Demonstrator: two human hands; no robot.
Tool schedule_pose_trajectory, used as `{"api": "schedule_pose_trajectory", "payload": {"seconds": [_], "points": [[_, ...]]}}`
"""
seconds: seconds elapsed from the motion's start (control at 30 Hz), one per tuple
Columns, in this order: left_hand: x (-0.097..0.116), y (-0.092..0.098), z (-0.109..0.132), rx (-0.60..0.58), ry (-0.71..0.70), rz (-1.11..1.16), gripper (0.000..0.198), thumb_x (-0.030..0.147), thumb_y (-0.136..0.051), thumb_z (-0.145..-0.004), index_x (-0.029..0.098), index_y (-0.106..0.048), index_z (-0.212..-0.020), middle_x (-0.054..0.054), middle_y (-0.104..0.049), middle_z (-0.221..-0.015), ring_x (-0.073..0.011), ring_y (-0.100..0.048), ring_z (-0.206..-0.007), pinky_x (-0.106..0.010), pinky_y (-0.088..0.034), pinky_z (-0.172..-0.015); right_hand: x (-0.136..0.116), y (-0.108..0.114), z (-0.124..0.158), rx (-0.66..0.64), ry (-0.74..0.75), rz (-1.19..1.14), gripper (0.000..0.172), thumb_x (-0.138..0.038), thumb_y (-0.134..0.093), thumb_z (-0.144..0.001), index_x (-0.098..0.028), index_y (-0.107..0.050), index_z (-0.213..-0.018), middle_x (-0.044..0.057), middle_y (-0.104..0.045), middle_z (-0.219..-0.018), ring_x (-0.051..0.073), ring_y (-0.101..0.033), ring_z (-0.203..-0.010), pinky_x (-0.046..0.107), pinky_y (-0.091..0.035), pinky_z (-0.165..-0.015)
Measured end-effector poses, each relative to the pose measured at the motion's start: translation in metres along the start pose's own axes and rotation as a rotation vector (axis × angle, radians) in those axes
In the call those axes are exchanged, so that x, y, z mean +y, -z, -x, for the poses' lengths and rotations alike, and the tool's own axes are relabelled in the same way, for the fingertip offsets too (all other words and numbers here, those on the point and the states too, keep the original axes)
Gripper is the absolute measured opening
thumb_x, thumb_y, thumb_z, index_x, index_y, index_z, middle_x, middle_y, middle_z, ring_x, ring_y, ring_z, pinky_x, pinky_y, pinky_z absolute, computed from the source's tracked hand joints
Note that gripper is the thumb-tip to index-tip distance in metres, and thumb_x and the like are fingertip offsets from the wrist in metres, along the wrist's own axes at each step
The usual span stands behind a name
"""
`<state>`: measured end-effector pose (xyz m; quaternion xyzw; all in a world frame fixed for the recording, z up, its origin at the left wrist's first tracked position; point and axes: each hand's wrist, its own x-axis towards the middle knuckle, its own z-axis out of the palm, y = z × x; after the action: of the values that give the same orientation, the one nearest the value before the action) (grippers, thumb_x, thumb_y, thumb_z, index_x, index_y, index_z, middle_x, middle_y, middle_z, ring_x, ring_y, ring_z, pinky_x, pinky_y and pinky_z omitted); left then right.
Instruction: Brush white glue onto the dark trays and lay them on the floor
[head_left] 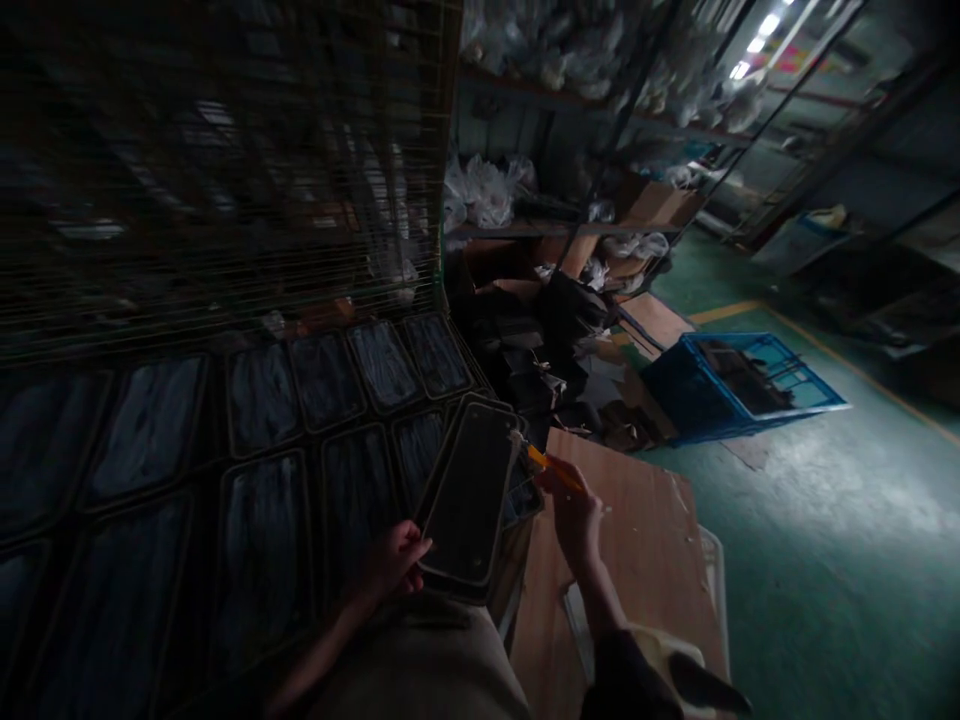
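Observation:
My left hand (401,560) pinches the lower left edge of a dark rectangular panel (469,490) with rounded corners and a pale rim line. The panel is tilted over my lap. In my right hand (576,505) is a brush (536,457) with an orange handle; its pale tip is at the panel's upper right corner, and I cannot tell whether it touches. To the left, similar dark panels (262,395) lie in rows, their faces streaked with something whitish.
A wire mesh wall (360,200) stands behind the rows. At my right is a wooden board (622,530). Beyond it a blue crate (750,385) with dark contents stands on the green floor (847,560). Shelves hold plastic bags (491,190) and a cardboard box (656,203).

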<state>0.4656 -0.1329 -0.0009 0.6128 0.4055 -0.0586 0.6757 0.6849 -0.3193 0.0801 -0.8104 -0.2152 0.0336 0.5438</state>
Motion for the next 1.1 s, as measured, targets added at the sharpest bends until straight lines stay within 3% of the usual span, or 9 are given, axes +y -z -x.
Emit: {"api": "schedule_pose_trajectory", "payload": {"seconds": [0.17,0.27,0.37,0.5,0.63,0.83,1.0,1.1], "points": [[-0.007,-0.001,0.002,0.006,-0.035,0.070,0.032,0.045,-0.065,-0.072,0.022,-0.044,-0.075,0.007,-0.058,-0.052,-0.0113,-0.058,-0.037,-0.019,-0.040,-0.036,-0.001,-0.018,-0.038,-0.196,0.257,0.388,0.035,-0.043,-0.048,-0.097,-0.023,-0.067,-0.117,0.005,-0.075,-0.092,0.018,-0.072,-0.079,0.024,-0.050,-0.065],[-0.007,0.000,0.003,0.012,-0.041,0.091,0.030,0.041,-0.066,-0.072,0.021,-0.045,-0.076,0.007,-0.060,-0.055,-0.0103,-0.058,-0.037,-0.019,-0.040,-0.036,-0.005,-0.024,-0.053,-0.239,0.333,0.535,0.035,-0.040,-0.044,-0.098,-0.023,-0.067,-0.117,0.006,-0.075,-0.095,0.019,-0.071,-0.076,0.024,-0.046,-0.059],[-0.007,0.000,0.002,0.011,-0.025,0.101,0.029,0.040,-0.067,-0.072,0.020,-0.046,-0.077,0.007,-0.060,-0.056,-0.0096,-0.057,-0.037,-0.019,-0.040,-0.037,-0.014,-0.027,-0.053,-0.285,0.348,0.634,0.035,-0.037,-0.041,-0.099,-0.023,-0.067,-0.117,0.005,-0.075,-0.088,0.018,-0.069,-0.069,0.023,-0.040,-0.053],[-0.008,0.000,0.003,0.009,-0.033,0.114,0.029,0.039,-0.069,-0.072,0.020,-0.047,-0.076,0.008,-0.059,-0.056,-0.0093,-0.057,-0.037,-0.018,-0.039,-0.036,-0.024,-0.021,-0.028,-0.397,0.393,0.650,0.037,-0.035,-0.037,-0.101,-0.022,-0.067,-0.117,0.005,-0.072,-0.079,0.018,-0.068,-0.067,0.024,-0.038,-0.053],[-0.010,0.002,0.004,-0.004,-0.071,0.148,0.027,0.038,-0.067,-0.073,0.019,-0.049,-0.077,0.007,-0.059,-0.057,-0.0086,-0.057,-0.037,-0.017,-0.039,-0.036,-0.030,-0.006,0.015,-0.512,0.350,0.649,0.033,-0.037,-0.040,-0.101,-0.022,-0.067,-0.111,0.004,-0.069,-0.072,0.017,-0.065,-0.061,0.024,-0.038,-0.054],[-0.012,0.005,0.004,-0.031,-0.062,0.205,0.030,0.041,-0.070,-0.071,0.019,-0.050,-0.077,0.008,-0.058,-0.057,-0.0096,-0.059,-0.038,-0.017,-0.041,-0.036,-0.046,0.010,0.067,-0.770,0.139,0.465,0.030,-0.038,-0.044,-0.100,-0.023,-0.065,-0.114,0.002,-0.072,-0.075,0.016,-0.069,-0.064,0.022,-0.046,-0.059],[-0.011,0.006,0.005,-0.030,-0.057,0.214,0.029,0.040,-0.070,-0.071,0.019,-0.050,-0.076,0.007,-0.060,-0.059,-0.0100,-0.059,-0.039,-0.018,-0.042,-0.036,-0.062,-0.003,0.058,-0.920,0.023,0.279,0.030,-0.039,-0.045,-0.099,-0.023,-0.066,-0.112,0.000,-0.072,-0.073,0.015,-0.070,-0.066,0.022,-0.050,-0.063],[-0.011,0.007,0.006,-0.036,-0.066,0.212,0.027,0.040,-0.069,-0.072,0.019,-0.052,-0.078,0.006,-0.061,-0.060,-0.0100,-0.060,-0.040,-0.017,-0.042,-0.037,-0.057,-0.021,0.029,-0.871,0.043,0.222,0.032,-0.040,-0.045,-0.099,-0.022,-0.066,-0.113,0.001,-0.073,-0.073,0.016,-0.071,-0.067,0.023,-0.051,-0.063]]}}
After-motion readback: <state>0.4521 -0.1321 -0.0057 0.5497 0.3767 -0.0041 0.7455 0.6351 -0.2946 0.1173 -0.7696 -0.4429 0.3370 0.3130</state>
